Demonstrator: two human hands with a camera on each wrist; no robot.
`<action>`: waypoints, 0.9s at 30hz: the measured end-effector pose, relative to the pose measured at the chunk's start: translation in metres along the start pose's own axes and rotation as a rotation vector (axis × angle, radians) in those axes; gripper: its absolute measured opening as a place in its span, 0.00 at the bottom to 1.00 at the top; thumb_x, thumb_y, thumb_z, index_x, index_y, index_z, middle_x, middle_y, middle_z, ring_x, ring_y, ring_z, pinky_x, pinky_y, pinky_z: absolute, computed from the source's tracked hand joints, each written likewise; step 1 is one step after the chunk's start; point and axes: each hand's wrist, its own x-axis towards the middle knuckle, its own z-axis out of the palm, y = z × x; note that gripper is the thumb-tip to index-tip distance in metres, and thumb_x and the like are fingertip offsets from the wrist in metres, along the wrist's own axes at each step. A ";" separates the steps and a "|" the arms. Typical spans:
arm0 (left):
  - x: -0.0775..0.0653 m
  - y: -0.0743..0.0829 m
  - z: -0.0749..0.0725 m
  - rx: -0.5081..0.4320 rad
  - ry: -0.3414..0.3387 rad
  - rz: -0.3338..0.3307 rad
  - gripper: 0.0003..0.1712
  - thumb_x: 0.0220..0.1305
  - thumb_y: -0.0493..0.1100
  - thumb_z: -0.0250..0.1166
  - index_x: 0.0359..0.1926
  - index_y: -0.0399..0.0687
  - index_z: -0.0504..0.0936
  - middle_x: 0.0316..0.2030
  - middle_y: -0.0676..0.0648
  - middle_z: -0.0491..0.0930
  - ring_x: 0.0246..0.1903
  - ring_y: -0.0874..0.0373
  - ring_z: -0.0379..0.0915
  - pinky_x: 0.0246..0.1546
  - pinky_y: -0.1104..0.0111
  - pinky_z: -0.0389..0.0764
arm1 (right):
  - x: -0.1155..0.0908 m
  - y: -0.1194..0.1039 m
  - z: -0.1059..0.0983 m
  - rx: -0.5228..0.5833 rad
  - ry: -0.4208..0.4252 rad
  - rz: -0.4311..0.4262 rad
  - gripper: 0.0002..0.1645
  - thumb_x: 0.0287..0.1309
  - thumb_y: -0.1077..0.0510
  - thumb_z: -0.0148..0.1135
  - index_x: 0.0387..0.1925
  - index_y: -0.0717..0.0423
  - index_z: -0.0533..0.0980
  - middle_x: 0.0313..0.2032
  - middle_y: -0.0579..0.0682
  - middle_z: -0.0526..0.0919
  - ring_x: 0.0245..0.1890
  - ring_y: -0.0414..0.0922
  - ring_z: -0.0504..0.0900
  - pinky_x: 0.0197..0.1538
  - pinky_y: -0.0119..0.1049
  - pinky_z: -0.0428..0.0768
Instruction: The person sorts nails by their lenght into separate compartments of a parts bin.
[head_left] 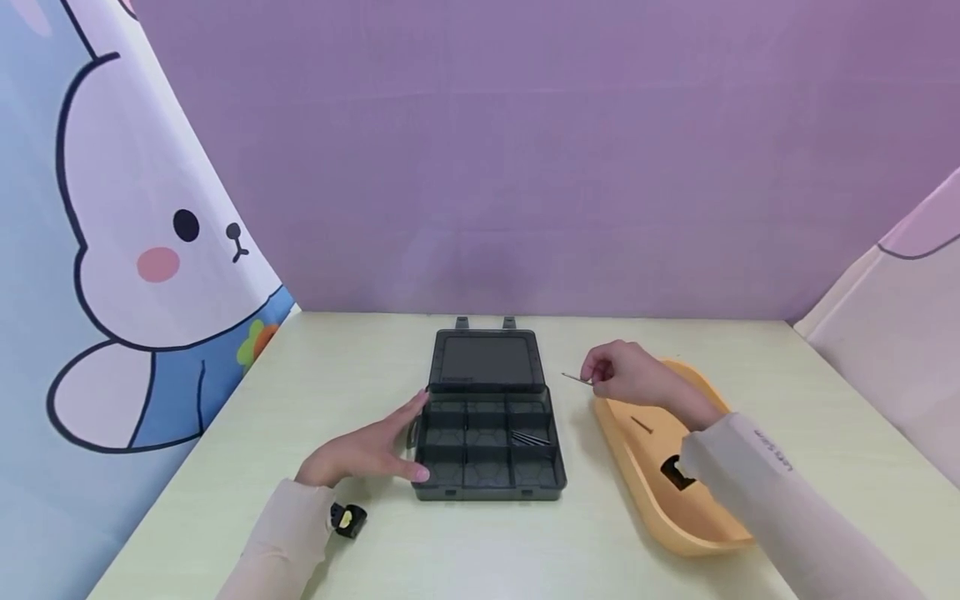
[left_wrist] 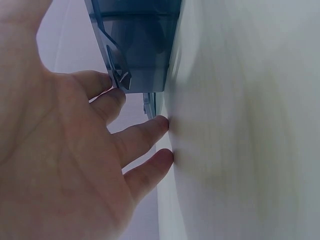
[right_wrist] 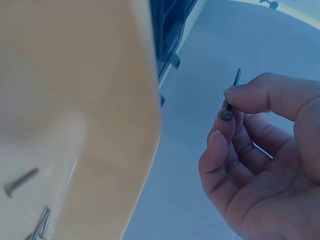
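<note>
We are pinching a thin nail (right_wrist: 227, 116) between the thumb and fingers of the right hand (head_left: 630, 375). It is hanging in the air between the orange tray (head_left: 678, 537) and the compartment box (head_left: 487, 493). The left hand (head_left: 366, 452) is grasping nothing: its fingers and thumb are spreading along the box's left side, and in the left wrist view two fingertips are touching the tabletop (head_left: 480, 554). How firmly they are pressing, we cannot tell.

To handle this well, in our judgement, we should be gripping lightly beside the head, leaving the shank free, since so slim a piece could be rolling out of a loose pinch. Steadying the box with the left hand is helping too, because it is probably light enough to be sliding if bumped.

In the head view the nail's long axis is running nearly crosswise, its thin end pointing left toward the box and tilting slightly up in the picture. In the right wrist view its patterned round head is facing us by the fingertips, the shank pointing up past the thumb. Several slim pieces (head_left: 530, 438) are lying roughly crosswise in the box's right-hand middle compartment.
</note>
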 end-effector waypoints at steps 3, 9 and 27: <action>0.000 0.001 0.000 -0.010 -0.003 -0.005 0.68 0.51 0.62 0.71 0.75 0.46 0.32 0.75 0.42 0.30 0.74 0.40 0.30 0.69 0.42 0.47 | 0.003 -0.005 0.005 0.012 -0.011 0.003 0.07 0.49 0.72 0.58 0.28 0.58 0.77 0.22 0.46 0.76 0.23 0.40 0.70 0.28 0.31 0.71; -0.001 0.002 -0.001 -0.005 -0.004 -0.021 0.68 0.51 0.62 0.71 0.75 0.47 0.32 0.76 0.42 0.30 0.74 0.40 0.30 0.69 0.43 0.47 | 0.009 -0.016 0.015 0.008 -0.025 -0.004 0.07 0.49 0.71 0.58 0.28 0.59 0.78 0.22 0.46 0.77 0.23 0.39 0.70 0.29 0.31 0.71; -0.002 0.003 -0.002 0.017 -0.002 0.002 0.68 0.52 0.62 0.70 0.75 0.44 0.32 0.75 0.41 0.30 0.74 0.40 0.31 0.69 0.43 0.47 | 0.018 -0.043 0.037 0.007 -0.076 0.043 0.06 0.51 0.71 0.59 0.30 0.60 0.78 0.25 0.48 0.78 0.25 0.41 0.72 0.31 0.32 0.73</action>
